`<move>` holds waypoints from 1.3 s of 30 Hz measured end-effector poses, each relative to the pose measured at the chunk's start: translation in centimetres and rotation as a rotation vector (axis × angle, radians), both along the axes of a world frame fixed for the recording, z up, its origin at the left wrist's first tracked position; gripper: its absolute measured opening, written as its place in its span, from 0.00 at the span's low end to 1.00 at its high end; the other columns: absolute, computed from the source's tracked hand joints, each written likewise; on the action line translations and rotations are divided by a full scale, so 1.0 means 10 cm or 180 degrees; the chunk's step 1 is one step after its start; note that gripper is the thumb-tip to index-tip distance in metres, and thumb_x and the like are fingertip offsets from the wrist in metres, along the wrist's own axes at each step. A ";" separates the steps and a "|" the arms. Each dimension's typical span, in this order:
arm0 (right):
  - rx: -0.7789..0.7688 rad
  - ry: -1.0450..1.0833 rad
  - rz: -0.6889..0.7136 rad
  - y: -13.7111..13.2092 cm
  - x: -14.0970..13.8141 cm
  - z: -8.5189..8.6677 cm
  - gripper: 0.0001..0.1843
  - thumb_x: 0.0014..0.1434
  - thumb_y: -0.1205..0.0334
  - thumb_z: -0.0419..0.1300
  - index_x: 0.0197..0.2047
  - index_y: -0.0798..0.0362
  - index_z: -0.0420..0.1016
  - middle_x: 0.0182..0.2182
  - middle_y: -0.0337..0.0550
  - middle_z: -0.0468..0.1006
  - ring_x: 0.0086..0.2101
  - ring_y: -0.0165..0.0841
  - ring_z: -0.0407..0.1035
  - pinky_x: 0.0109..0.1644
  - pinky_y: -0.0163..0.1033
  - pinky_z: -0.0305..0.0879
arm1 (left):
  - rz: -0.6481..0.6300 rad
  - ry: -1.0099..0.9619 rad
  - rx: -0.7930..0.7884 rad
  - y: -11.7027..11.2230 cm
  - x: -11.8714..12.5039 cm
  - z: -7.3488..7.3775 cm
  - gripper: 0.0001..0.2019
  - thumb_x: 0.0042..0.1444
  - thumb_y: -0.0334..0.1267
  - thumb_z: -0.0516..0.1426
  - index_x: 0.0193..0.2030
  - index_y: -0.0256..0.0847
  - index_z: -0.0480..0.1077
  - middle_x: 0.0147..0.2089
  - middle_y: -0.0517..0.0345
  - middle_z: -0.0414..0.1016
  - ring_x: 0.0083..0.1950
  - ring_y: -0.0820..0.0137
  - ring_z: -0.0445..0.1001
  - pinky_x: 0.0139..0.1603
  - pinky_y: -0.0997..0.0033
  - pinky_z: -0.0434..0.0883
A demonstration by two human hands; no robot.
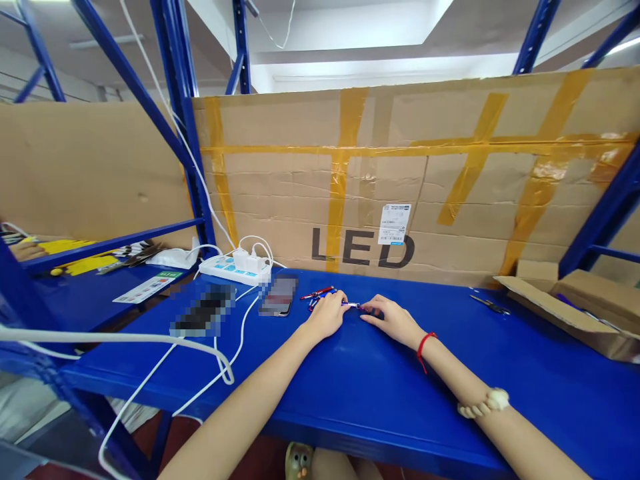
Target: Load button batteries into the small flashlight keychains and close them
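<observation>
My left hand (327,315) is closed, its fingertips pinching one end of a slim pen-like piece (353,305) with a shiny silver and purple body. My right hand (394,321) pinches the other end, where a dark reddish part shows between thumb and fingers. The piece lies level just over the blue table, between both hands. Just beyond and left of my left hand is a small group of red and blue pen-like pieces (319,293), partly covered by that hand. How many are there I cannot make out.
Left of my hands lie two phones, one nearer (203,312) and one farther (279,295), beside a white power strip (235,268) with cables. Scissors (490,305) and an open cardboard box (580,313) are on the right. A cardboard wall (280,200) closes the table's back.
</observation>
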State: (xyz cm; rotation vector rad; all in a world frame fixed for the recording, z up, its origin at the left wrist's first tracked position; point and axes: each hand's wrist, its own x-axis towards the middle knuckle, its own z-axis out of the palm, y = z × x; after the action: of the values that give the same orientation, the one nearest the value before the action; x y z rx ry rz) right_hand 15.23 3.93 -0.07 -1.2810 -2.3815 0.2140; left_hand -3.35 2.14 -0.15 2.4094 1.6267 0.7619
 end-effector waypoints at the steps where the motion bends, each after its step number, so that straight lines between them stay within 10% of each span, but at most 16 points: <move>1: 0.0049 -0.0014 -0.0012 -0.01 -0.01 0.00 0.11 0.57 0.54 0.53 0.39 0.46 0.74 0.37 0.40 0.71 0.32 0.30 0.67 0.34 0.35 0.63 | 0.0065 -0.0040 -0.0025 0.00 0.00 0.00 0.08 0.61 0.38 0.45 0.42 0.40 0.62 0.43 0.52 0.71 0.46 0.64 0.69 0.46 0.65 0.65; 22: 0.0383 0.0538 0.0253 -0.12 -0.13 0.04 0.21 0.64 0.54 0.42 0.55 0.45 0.66 0.37 0.40 0.71 0.27 0.27 0.68 0.32 0.33 0.65 | 0.0259 -0.0734 -0.0318 0.01 0.03 -0.01 0.23 0.58 0.56 0.39 0.34 0.41 0.66 0.41 0.54 0.73 0.45 0.65 0.71 0.46 0.66 0.66; 29: 0.0508 0.0578 0.0315 -0.03 -0.09 -0.03 0.17 0.62 0.55 0.48 0.48 0.45 0.73 0.36 0.40 0.72 0.26 0.27 0.67 0.33 0.34 0.65 | 0.0201 -0.0651 -0.0173 0.03 0.03 -0.01 0.23 0.59 0.52 0.41 0.23 0.39 0.64 0.34 0.57 0.69 0.39 0.68 0.69 0.43 0.68 0.66; 39: 0.0806 0.0379 0.0108 -0.15 -0.13 0.05 0.21 0.63 0.52 0.44 0.54 0.46 0.67 0.41 0.40 0.74 0.27 0.26 0.69 0.32 0.32 0.64 | 0.0051 -0.0848 -0.0189 -0.01 0.04 0.03 0.16 0.62 0.44 0.39 0.32 0.42 0.64 0.32 0.61 0.72 0.35 0.72 0.70 0.37 0.73 0.65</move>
State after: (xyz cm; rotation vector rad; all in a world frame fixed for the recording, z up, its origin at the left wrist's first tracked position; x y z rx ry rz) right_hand 13.95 2.46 0.44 -1.0806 -2.2467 -0.0025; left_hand -2.93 2.03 0.15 2.1487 1.5416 0.9750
